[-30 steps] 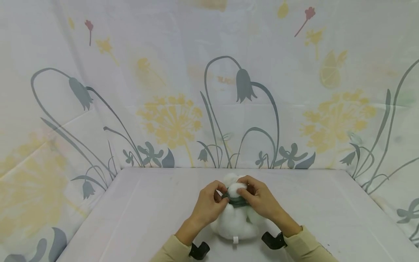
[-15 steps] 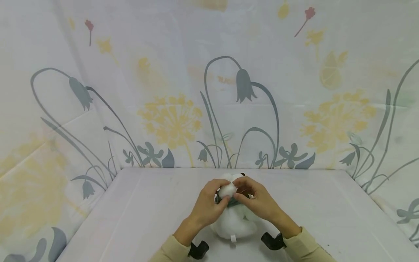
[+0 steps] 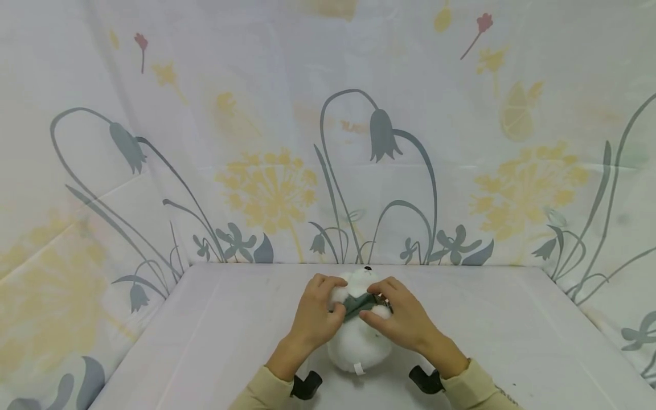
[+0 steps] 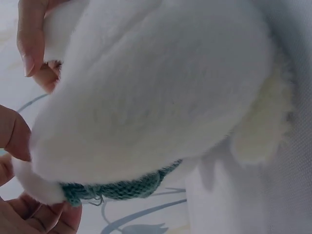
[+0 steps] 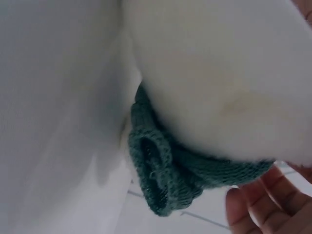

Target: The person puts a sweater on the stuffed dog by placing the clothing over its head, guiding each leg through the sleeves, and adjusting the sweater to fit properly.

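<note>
A white plush toy (image 3: 359, 344) in a green knitted garment (image 3: 357, 306) sits on the table, its dark nose pointing away at the top. My left hand (image 3: 320, 310) grips the toy's left-side limb between thumb and fingers. In the left wrist view this white limb (image 4: 36, 183) pokes out beside the knit. My right hand (image 3: 400, 313) pinches the right side, where the green knit meets a white limb. In the right wrist view, an open knitted cuff (image 5: 153, 173) hangs by the body, and right fingertips (image 5: 236, 200) lie near the garment's edge. A white tag shows low on the body.
The pale table (image 3: 230, 336) reaches back to a flower-printed sheet (image 3: 287, 114) that also hangs along both sides. Black wrist mounts (image 3: 426, 380) stick out inward beneath the forearms, on either side of the toy.
The toy has turned and leaned, so its nose now shows at the top and its tag has shifted left. My left hand has moved left, leaving the knit visible between the hands.
</note>
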The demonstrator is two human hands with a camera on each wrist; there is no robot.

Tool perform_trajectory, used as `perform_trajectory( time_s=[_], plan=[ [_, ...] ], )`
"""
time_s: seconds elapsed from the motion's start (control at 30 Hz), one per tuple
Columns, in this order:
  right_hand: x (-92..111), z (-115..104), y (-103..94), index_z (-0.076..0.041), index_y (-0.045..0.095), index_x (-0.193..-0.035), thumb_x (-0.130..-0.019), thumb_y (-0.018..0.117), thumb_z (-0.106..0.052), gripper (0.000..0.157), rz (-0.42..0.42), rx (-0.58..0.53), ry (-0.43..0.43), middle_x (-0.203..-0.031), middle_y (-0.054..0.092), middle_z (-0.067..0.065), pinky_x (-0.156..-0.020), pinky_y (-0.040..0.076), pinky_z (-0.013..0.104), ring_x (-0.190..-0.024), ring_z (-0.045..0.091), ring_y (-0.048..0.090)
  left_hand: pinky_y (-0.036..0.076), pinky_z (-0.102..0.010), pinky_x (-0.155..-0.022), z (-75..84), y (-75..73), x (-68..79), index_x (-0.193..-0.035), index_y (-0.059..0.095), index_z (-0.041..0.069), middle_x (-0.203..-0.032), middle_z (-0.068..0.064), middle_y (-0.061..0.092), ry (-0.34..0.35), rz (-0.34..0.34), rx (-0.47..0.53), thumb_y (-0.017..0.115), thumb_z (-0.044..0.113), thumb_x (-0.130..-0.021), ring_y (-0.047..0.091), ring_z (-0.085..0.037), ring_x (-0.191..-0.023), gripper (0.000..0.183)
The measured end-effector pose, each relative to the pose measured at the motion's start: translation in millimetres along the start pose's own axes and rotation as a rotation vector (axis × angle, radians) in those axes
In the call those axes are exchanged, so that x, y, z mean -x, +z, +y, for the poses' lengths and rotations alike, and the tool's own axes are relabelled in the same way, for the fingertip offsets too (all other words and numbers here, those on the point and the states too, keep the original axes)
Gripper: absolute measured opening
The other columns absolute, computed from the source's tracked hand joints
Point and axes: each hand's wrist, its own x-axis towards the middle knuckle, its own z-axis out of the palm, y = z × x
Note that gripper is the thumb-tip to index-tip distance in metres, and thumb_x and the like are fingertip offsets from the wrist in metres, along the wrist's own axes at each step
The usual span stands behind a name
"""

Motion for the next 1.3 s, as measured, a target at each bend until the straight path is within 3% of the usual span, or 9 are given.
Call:
perform_trajectory(
  time_s=[0.13,0.33,0.5,0.67,0.77,0.93,1.1,1.3],
  plan=[
    [0.9,-3.8,1.4,-0.017,0.064,-0.107,-0.082,0.070,-0.048,0.040,-0.021,0.033,0.065,-0.103,0.055,-0.008,-0.074,0.048,0.029,-0.086,0.005,0.051,0.048,-0.034,-0.076,-0.7,0.6,-1.3,-0.100,0.066,0.008,-0.098,-0.004,0.055,0.044,0.007,-0.001,0.057,-0.010,-0.064,0.053,-0.019,-0.091,0.042],
    [0.4,-7.3,1.8,-0.017,0.063,-0.108,-0.082,0.071,-0.048,0.042,-0.034,-0.028,0.138,-0.107,0.055,-0.007,-0.075,0.049,0.030,-0.090,0.008,0.053,0.045,-0.035,-0.077,-2.0,2.0,-2.3,-0.091,0.069,0.010,-0.094,0.001,0.062,0.207,-0.017,0.002,0.057,-0.014,-0.061,0.055,-0.017,-0.089,0.040],
    [0.1,-8.2,0.2,-0.013,0.061,-0.112,-0.089,0.068,-0.035,0.033,-0.023,-0.167,0.120,-0.109,0.057,-0.001,-0.074,0.053,0.029,-0.096,0.014,0.056,0.044,-0.039,-0.084,2.1,0.1,-0.9,-0.096,0.069,0.013,-0.093,0.005,0.065,0.261,-0.098,-0.019,0.072,0.006,-0.073,0.056,-0.015,-0.095,0.024],
    [0.4,-6.6,-0.6,-0.007,0.060,-0.113,-0.097,0.056,-0.021,0.021,-0.002,-0.292,0.095,-0.112,0.059,0.004,-0.080,0.053,0.032,-0.105,0.022,0.058,0.039,-0.050,-0.095,5.8,-1.3,1.2,-0.106,0.068,0.018,-0.097,0.007,0.065,0.282,-0.151,-0.146,0.078,0.037,-0.077,0.055,-0.014,-0.098,0.036],
    [0.1,-3.8,0.7,-0.005,0.059,-0.111,-0.097,0.055,-0.013,0.016,0.015,-0.323,0.090,-0.112,0.059,0.006,-0.083,0.053,0.033,-0.107,0.024,0.058,0.033,-0.059,-0.099,7.1,-1.5,1.5,-0.108,0.068,0.019,-0.099,0.006,0.065,0.262,-0.156,-0.190,0.077,0.042,-0.077,0.055,-0.015,-0.099,0.040],
    [-0.5,0.0,3.5,-0.005,0.061,-0.105,-0.088,0.066,-0.003,0.018,0.057,-0.163,0.087,-0.104,0.059,0.005,-0.076,0.054,0.033,-0.096,0.021,0.060,0.029,-0.063,-0.101,8.6,-2.4,0.3,-0.102,0.067,0.017,-0.099,0.006,0.065,0.207,-0.152,-0.193,0.076,0.035,-0.078,0.056,-0.016,-0.099,0.031],
    [0.2,0.9,4.8,-0.008,0.062,-0.105,-0.085,0.071,-0.018,0.024,0.008,0.025,0.240,-0.092,0.056,0.004,-0.067,0.046,0.033,-0.080,0.019,0.054,0.032,-0.059,-0.101,7.6,-3.4,-0.9,-0.097,0.066,0.016,-0.096,0.005,0.065,0.195,-0.134,-0.181,0.076,0.030,-0.075,0.059,-0.014,-0.098,0.029],
    [-1.5,-1.3,3.5,-0.007,0.055,-0.120,-0.091,0.064,-0.028,0.037,-0.076,-0.053,0.353,-0.090,0.060,0.001,-0.068,0.047,0.032,-0.083,0.014,0.057,0.039,-0.051,-0.096,3.5,-2.6,-1.5,-0.094,0.064,0.016,-0.091,0.005,0.066,0.230,-0.089,-0.157,0.078,0.028,-0.073,0.059,-0.012,-0.090,0.028]
  ],
)
